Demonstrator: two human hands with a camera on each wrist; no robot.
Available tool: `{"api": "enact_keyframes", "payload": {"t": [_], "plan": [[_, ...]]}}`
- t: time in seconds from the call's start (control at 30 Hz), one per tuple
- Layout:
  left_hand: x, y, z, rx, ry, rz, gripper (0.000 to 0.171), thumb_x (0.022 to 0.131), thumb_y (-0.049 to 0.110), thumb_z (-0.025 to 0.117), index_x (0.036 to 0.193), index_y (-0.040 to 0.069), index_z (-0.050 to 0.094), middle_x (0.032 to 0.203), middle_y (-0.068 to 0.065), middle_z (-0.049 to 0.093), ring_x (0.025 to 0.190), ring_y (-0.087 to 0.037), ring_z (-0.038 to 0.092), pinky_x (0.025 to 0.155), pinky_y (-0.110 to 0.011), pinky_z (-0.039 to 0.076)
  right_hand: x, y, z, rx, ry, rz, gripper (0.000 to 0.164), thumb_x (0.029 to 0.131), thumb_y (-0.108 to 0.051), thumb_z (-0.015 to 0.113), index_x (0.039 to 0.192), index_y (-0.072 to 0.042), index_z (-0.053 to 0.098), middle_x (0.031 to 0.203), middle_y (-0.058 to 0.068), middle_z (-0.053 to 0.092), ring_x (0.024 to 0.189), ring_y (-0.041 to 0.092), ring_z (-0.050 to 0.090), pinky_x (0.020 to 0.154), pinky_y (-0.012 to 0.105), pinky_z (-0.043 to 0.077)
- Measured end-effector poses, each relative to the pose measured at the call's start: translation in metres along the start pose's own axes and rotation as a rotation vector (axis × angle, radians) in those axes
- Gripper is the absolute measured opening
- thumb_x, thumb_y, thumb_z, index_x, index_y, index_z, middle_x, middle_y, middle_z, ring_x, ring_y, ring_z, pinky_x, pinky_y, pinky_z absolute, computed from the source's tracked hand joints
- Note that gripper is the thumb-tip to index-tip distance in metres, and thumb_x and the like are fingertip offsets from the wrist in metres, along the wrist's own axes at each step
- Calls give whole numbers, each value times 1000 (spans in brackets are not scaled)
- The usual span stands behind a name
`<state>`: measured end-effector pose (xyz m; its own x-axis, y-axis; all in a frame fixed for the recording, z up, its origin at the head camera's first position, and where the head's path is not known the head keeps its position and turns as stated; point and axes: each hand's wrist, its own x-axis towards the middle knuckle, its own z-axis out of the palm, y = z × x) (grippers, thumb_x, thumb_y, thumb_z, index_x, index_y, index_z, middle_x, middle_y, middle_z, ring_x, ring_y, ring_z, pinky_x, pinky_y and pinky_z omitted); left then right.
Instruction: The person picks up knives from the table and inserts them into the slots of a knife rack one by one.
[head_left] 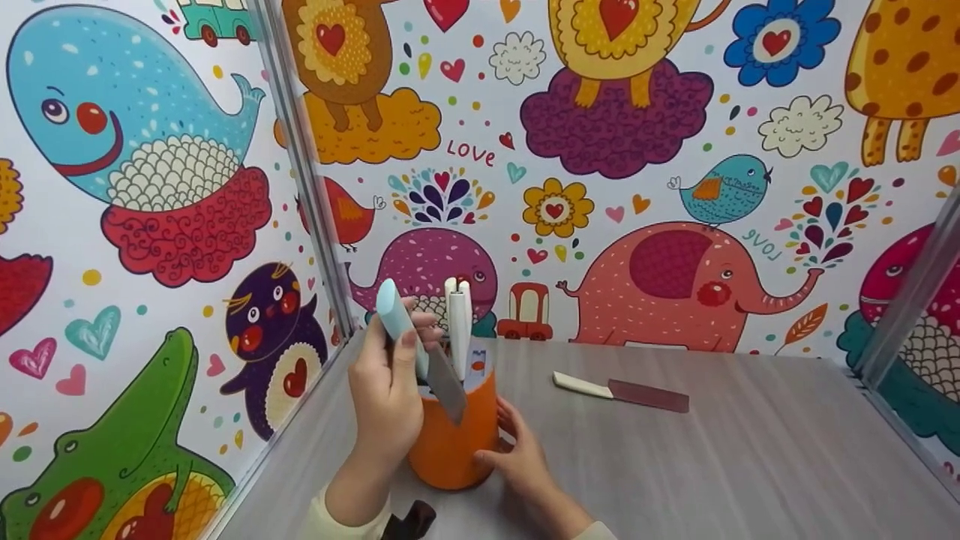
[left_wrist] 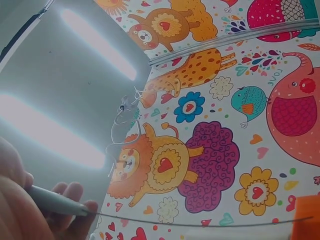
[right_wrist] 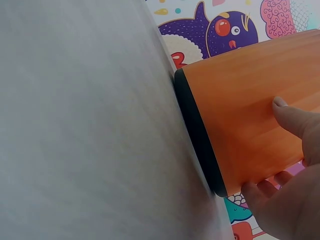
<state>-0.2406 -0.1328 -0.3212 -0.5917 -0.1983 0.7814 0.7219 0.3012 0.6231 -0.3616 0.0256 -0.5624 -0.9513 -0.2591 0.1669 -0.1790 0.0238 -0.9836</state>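
Observation:
My left hand (head_left: 386,382) grips a knife (head_left: 448,386) by its light blue handle (head_left: 394,311). Its blade slants down and to the right, overlapping the front of an orange knife holder (head_left: 450,450) in the head view. From the left wrist, the blade appears edge-on as a thin line. My right hand (head_left: 525,457) holds the holder low on its right side, thumb in front and fingers around the back. The right wrist view shows the holder's dark base (right_wrist: 197,135) against the table. White handles (head_left: 459,322) stick up out of the holder.
To the right of the holder, a cleaver (head_left: 649,395) with a cream handle lies flat on the grey wood-grain table (head_left: 675,465). Cartoon-printed panels (head_left: 525,165) rise behind and to the left, joined by metal corner posts (head_left: 307,165).

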Motion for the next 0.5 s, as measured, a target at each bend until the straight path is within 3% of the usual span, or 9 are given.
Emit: {"api": "enact_keyframes", "payload": {"t": [0.27, 0.37, 0.5], "plan": [[5, 8, -5, 24, 68, 60, 30, 102, 3, 48, 130, -5, 51, 112, -10, 69, 103, -19, 71, 97, -25, 53, 2, -1, -1, -4, 3, 44, 94, 72, -26, 87, 151, -25, 37, 155, 7, 43, 142, 33, 41, 114, 54, 36], [11, 2, -3, 33, 115, 85, 29, 101, 1, 48, 129, -5, 51, 112, -11, 69, 103, -21, 70, 97, -25, 53, 2, -1, -2, 0, 2, 45, 94, 73, -24, 87, 152, -26, 37, 155, 7, 43, 142, 32, 41, 115, 53, 36], [17, -12, 2, 15, 170, 96, 27, 101, -1, 49, 128, -5, 52, 112, -13, 69, 102, -15, 70, 97, -26, 53, 1, 0, 0, -2, -1, 56, 94, 71, -26, 88, 151, -30, 37, 154, 4, 44, 142, 30, 41, 115, 52, 37]]}}
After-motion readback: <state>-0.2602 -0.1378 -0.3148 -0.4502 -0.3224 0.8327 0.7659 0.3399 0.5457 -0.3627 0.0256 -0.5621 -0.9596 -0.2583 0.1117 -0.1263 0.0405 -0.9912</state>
